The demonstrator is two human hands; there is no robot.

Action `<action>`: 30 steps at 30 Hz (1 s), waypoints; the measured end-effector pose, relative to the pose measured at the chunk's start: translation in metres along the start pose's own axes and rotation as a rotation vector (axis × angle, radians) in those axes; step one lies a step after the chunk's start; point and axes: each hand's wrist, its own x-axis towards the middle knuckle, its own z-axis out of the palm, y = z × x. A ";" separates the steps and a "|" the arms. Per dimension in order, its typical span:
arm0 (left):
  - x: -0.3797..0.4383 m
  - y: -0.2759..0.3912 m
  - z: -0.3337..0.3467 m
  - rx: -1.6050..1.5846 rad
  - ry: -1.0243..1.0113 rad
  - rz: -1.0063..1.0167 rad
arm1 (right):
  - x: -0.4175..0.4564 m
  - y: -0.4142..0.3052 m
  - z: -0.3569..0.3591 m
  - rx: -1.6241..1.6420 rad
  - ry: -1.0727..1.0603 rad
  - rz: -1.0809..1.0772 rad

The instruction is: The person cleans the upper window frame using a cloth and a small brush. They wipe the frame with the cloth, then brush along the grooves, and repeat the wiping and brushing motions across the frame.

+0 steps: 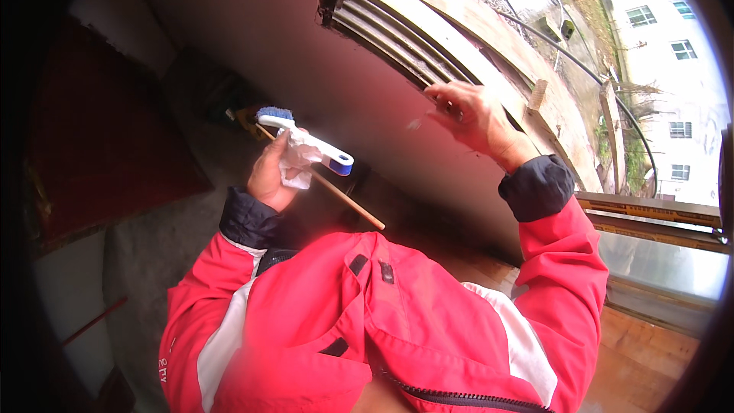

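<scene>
My left hand [272, 175] grips a white plastic scrub brush [321, 149] with blue bristles and a blue handle end. Crumpled white tissue [301, 158] is bunched in the same hand, against the brush. A thin wooden stick [350, 204] passes behind the tissue; whether the fingers hold it too is hidden. Over by the sliding-window track [401, 40], my right hand [476, 120] is raised with its fingers bent and apart, with nothing visible held in it. Just off its fingertips is a small, pale, blurred bit [414, 124].
Below the window runs a pale wall [373, 92]. Outside lie wooden boards [550, 120] and a black cable [573, 57]. A dark red panel [109, 137] stands at left. Wood-coloured flooring [648, 355] and metal-framed panels [659, 252] appear at lower right.
</scene>
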 end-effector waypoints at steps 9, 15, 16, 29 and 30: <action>-0.002 -0.008 -0.003 -0.055 -0.080 -0.038 | 0.030 0.053 -0.017 -0.349 0.007 -0.115; -0.006 -0.006 0.000 -0.071 0.176 0.033 | 0.042 0.072 -0.021 -0.374 -0.180 -0.142; -0.001 -0.005 -0.010 -0.075 0.076 0.023 | 0.036 0.083 -0.017 -0.337 -0.156 -0.147; 0.000 0.002 -0.026 -0.079 0.041 0.070 | -0.002 0.031 0.005 -0.266 0.059 -0.021; 0.002 0.001 -0.024 -0.068 0.052 0.071 | -0.014 0.038 0.013 -0.372 -0.090 -0.044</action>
